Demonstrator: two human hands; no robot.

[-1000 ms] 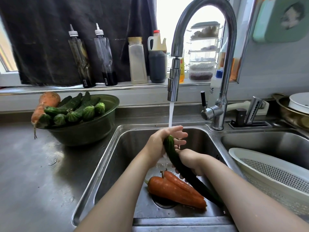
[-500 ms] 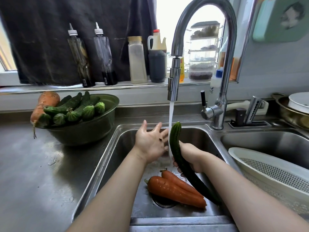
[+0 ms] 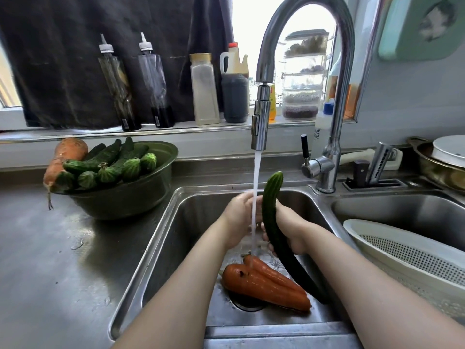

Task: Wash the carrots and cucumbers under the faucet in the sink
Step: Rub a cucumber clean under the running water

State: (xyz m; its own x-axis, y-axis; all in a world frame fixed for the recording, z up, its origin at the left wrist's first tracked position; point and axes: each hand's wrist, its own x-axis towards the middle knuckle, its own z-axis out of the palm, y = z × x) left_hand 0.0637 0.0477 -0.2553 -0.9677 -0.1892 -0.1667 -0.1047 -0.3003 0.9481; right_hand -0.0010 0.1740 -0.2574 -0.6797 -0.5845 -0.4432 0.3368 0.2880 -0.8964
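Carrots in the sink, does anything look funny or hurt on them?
Yes. The fatter carrot, lying over the drain, has a small dark spot near its thick end, like a bruise or nick. The thinner carrot beside it looks whole, just wet.

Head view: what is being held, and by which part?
The right hand grips the long cucumber around its middle; the left hand holds nothing.
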